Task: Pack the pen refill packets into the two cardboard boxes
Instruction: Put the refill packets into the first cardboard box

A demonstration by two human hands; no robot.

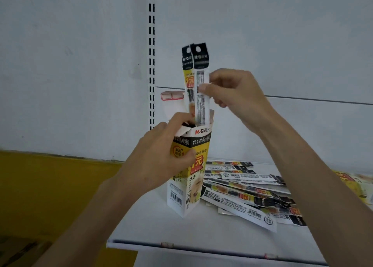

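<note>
A tall yellow, white and black cardboard box (188,188) stands upright on the white shelf (181,232) with its top flaps open. My left hand (161,157) grips the box's upper part and holds a flap aside. My right hand (232,95) pinches two long pen refill packets (196,79) with black hang-tab tops; their lower ends sit inside the box opening. A loose pile of several more refill packets (248,192) lies flat on the shelf just right of the box.
Another yellow printed carton (355,186) lies at the far right edge of the shelf. A slotted upright rail (151,54) runs down the grey back panel. Left of the shelf is a yellow surface (50,196). The shelf's front edge carries small price clips.
</note>
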